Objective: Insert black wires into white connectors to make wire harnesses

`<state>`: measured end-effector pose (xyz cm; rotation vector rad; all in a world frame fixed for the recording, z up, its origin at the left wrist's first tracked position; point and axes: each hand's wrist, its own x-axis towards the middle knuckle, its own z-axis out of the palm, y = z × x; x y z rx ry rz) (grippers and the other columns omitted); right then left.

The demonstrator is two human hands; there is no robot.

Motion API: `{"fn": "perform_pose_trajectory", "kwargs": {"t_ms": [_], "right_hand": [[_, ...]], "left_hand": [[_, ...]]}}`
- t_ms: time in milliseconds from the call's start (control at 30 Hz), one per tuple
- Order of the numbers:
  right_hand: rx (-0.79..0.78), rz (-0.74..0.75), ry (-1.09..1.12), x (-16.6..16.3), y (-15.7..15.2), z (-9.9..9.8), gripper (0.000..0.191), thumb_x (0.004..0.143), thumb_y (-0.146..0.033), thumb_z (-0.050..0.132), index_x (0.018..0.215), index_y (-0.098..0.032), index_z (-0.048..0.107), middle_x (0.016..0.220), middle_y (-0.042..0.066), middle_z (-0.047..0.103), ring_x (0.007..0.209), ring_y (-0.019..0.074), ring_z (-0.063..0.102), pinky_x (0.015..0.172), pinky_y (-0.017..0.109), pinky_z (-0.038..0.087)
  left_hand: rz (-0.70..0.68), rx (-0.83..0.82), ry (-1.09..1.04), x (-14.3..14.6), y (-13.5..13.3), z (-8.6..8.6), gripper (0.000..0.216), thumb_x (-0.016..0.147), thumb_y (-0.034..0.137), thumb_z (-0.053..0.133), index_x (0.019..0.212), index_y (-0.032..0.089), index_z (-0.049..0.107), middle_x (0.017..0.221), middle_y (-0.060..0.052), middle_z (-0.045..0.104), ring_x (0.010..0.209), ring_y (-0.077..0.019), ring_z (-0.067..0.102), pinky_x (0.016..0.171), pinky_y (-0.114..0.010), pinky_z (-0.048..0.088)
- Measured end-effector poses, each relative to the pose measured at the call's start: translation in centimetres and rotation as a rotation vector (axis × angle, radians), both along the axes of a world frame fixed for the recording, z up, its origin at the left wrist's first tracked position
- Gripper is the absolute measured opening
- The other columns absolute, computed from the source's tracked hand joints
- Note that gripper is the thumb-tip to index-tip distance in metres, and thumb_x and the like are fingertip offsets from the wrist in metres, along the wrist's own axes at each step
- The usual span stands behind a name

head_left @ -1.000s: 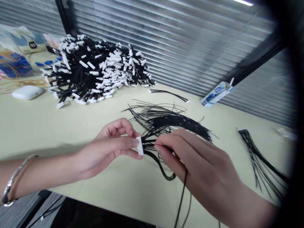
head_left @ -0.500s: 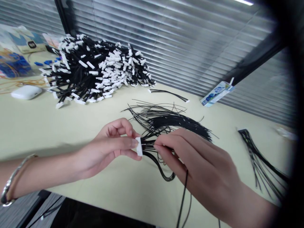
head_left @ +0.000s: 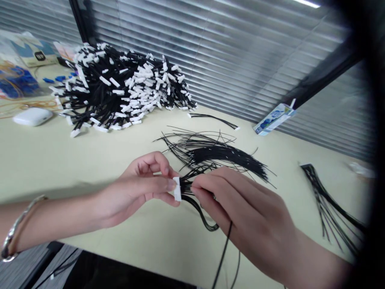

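On the counter (head_left: pixel 135 241), the right hand (head_left: pixel 249 212), between four and five o'clock, pinches black wires (head_left: pixel 187 188); the left hand (head_left: pixel 132 186), at eight, grips the white connector (head_left: pixel 177 189) toward seven. The wires should be soft and springy, best held near the connector; that seems light and stiff, best held by its ends. Print on the carton (head_left: pixel 274 119), between two and three, is unreadable.

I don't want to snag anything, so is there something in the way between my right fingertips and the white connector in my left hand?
Nothing solid that I can see: across the short gap between your right hand and the white connector run only black wires. A looped bundle curves below that gap in the picture.
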<state>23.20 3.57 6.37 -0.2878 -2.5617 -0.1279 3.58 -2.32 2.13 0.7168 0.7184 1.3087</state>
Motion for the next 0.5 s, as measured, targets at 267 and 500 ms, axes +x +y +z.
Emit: {"fn": "perform_pose_trajectory", "kwargs": {"t_ms": [267,500], "right_hand": [[-0.033,0.0,-0.013,-0.02,0.25,-0.88,0.027,0.076,0.008,0.047,0.09,-0.014,0.054,0.082,0.003,0.058,0.075,0.015,0.055,0.069,0.029,0.046],[0.037,-0.021,-0.017,-0.23,0.44,0.01,0.023,0.078,0.005,0.05,0.086,-0.017,0.054,0.093,0.006,0.062,0.082,0.0181,0.055,0.075,0.035,0.045]], "left_hand": [[0.011,-0.012,0.026,-0.05,0.14,0.05,0.017,0.077,0.002,0.068,0.073,0.015,0.058,0.076,0.004,0.065,0.063,-0.0091,0.064,0.063,-0.024,0.061],[0.011,-0.009,0.043,0.02,0.33,-0.15,0.017,0.078,0.003,0.067,0.074,0.016,0.057,0.079,0.004,0.065,0.067,-0.01,0.065,0.066,-0.025,0.061]]}}
